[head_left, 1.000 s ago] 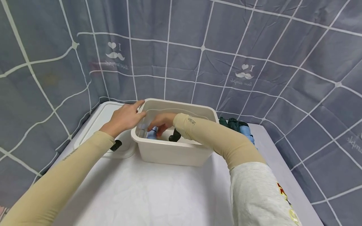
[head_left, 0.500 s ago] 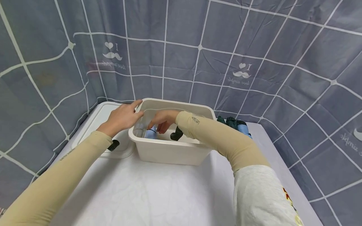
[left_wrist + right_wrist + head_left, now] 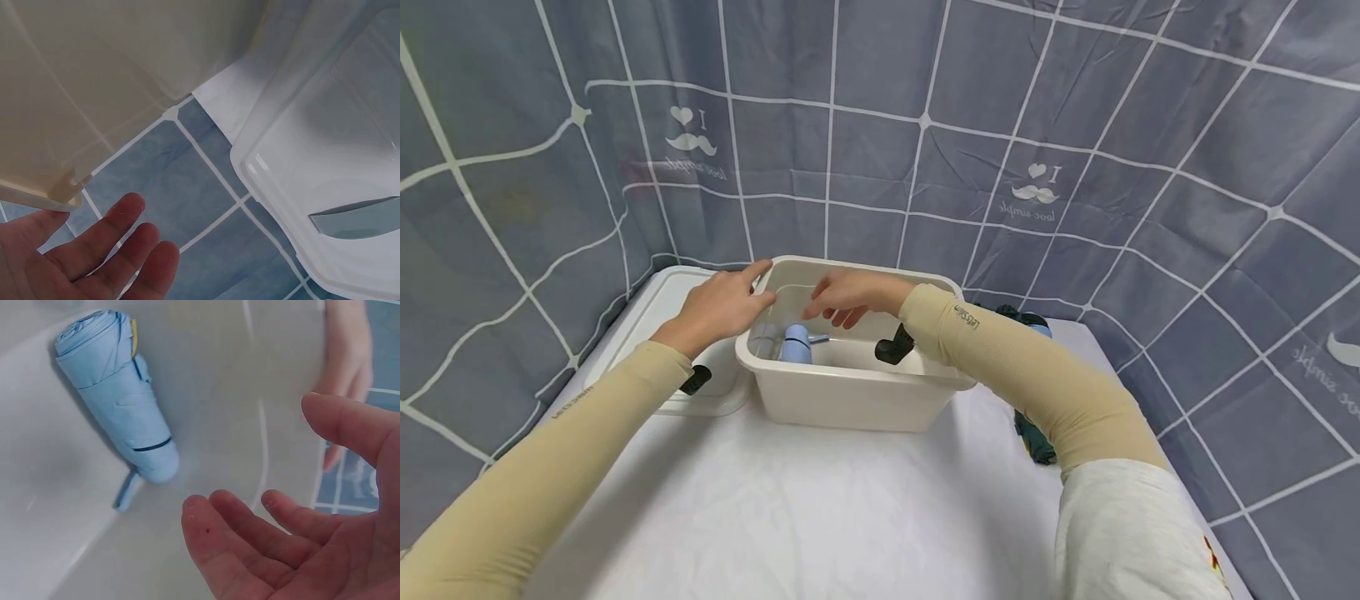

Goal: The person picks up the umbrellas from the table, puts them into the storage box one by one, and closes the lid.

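Note:
A light blue folded umbrella (image 3: 795, 346) lies against the left end inside a white plastic bin (image 3: 842, 400). Its wrist strap and dark band show in the right wrist view, where the umbrella (image 3: 119, 394) lies apart from my fingers. My right hand (image 3: 857, 293) hovers over the bin, fingers loosely spread and holding nothing. At the bin's left rim rests my left hand (image 3: 722, 304), with thumb and index finger at the edge. In the left wrist view the other fingers of that left hand (image 3: 94, 262) hang relaxed outside the bin wall.
A white lid (image 3: 640, 325) lies on the table left of the bin, partly under the left arm. Dark green and blue rolled bundles (image 3: 1033, 437) lie right of the bin, mostly hidden by the right arm. A grey checked curtain (image 3: 880, 150) stands behind.
My right hand has risen away from the blue umbrella and moved back and right, leaving it in the bin. The left hand stays at the rim.

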`<control>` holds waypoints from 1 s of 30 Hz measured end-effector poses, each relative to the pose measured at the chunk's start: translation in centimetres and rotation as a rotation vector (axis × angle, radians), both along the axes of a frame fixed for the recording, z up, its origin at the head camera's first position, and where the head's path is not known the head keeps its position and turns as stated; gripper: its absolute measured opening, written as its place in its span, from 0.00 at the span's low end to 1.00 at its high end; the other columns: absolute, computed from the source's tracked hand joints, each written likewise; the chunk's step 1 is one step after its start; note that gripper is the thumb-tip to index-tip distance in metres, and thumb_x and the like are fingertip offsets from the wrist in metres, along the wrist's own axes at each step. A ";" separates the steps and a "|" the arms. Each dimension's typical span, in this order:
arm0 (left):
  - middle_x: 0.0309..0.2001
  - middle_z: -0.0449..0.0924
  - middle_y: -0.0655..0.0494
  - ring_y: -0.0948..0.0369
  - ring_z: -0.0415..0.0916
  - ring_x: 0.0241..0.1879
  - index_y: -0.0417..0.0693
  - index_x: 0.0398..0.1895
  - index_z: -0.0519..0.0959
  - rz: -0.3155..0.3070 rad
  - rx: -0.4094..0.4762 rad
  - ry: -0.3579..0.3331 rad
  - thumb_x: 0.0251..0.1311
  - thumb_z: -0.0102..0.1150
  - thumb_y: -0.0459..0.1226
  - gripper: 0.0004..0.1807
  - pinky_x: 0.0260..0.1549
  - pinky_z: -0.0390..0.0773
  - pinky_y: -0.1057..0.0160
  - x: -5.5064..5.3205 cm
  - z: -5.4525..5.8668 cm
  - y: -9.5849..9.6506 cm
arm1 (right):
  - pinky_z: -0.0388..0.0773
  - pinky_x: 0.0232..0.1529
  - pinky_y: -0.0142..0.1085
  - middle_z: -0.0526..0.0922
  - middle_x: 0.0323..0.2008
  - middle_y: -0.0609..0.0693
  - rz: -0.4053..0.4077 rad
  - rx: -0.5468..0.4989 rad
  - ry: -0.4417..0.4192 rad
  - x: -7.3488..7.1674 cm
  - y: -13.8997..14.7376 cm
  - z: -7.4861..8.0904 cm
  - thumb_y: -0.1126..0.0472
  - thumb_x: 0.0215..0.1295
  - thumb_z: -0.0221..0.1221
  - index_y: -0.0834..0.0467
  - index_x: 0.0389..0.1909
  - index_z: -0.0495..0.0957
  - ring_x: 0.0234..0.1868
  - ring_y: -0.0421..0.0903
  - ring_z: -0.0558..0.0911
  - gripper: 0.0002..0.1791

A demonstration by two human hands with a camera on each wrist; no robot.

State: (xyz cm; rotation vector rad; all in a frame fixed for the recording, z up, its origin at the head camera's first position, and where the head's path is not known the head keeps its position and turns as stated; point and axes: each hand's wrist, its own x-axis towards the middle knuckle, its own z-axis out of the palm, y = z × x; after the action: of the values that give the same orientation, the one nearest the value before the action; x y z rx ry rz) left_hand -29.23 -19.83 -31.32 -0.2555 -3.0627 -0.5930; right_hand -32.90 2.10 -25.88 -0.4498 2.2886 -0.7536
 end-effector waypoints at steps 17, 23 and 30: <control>0.56 0.80 0.42 0.42 0.78 0.54 0.58 0.80 0.54 -0.021 0.006 0.020 0.71 0.39 0.54 0.36 0.34 0.77 0.39 -0.3 -0.1 -0.3 | 0.81 0.54 0.44 0.83 0.55 0.49 -0.047 -0.072 0.121 2.2 4.5 4.2 0.49 0.64 0.65 0.54 0.67 0.70 0.52 0.48 0.82 0.32; 0.56 0.80 0.42 0.42 0.78 0.53 0.58 0.81 0.53 -0.028 0.006 0.009 0.71 0.39 0.54 0.36 0.33 0.77 0.40 -0.3 0.0 -0.3 | 0.80 0.55 0.46 0.82 0.55 0.50 -0.085 -0.106 0.129 2.7 7.1 4.8 0.50 0.64 0.66 0.51 0.67 0.70 0.57 0.52 0.80 0.31; 0.56 0.80 0.42 0.42 0.78 0.54 0.57 0.81 0.53 -0.024 0.004 0.008 0.71 0.39 0.53 0.36 0.35 0.77 0.39 -0.3 0.1 -0.3 | 0.80 0.54 0.44 0.80 0.56 0.49 -0.127 -0.121 0.159 3.2 10.2 5.7 0.49 0.66 0.65 0.49 0.68 0.70 0.59 0.51 0.79 0.30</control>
State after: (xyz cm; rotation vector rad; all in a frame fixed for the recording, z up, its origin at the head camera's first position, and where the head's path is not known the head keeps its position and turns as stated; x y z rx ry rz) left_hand -29.48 -20.11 -31.27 -0.2949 -3.0547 -0.5974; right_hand -29.74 12.30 -20.19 -0.4364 2.4468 -0.9533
